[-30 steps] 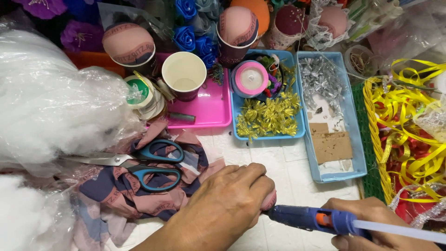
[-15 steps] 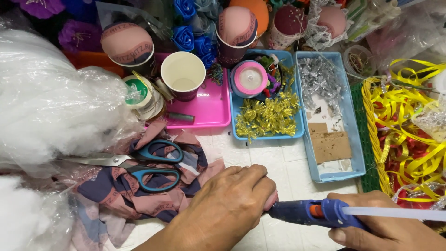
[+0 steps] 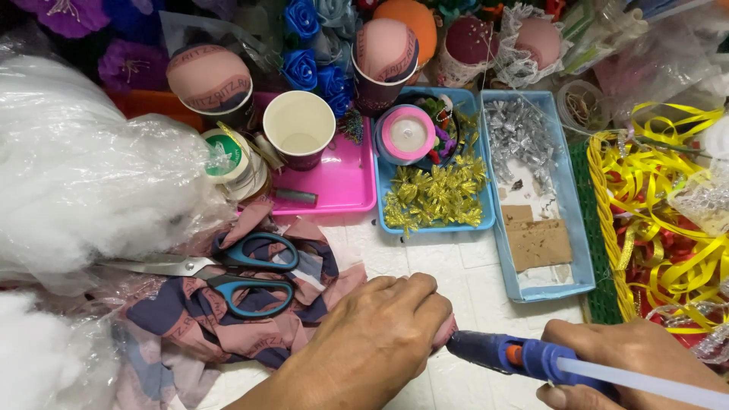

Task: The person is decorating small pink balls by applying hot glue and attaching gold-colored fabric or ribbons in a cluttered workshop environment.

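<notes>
Pointing left, glue gun lies near-horizontal.

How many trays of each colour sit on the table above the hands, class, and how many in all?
Pink tray: 1
Blue trays: 2, one holding gold trimmings, one holding silver trimmings and brown card
Total: 3

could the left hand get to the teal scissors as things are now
Probably yes, once it lets go: the teal scissors lie uncovered on top of the patterned fabric, just beside the left hand, with nothing between them. That hand is currently closed on a pink piece.
</notes>
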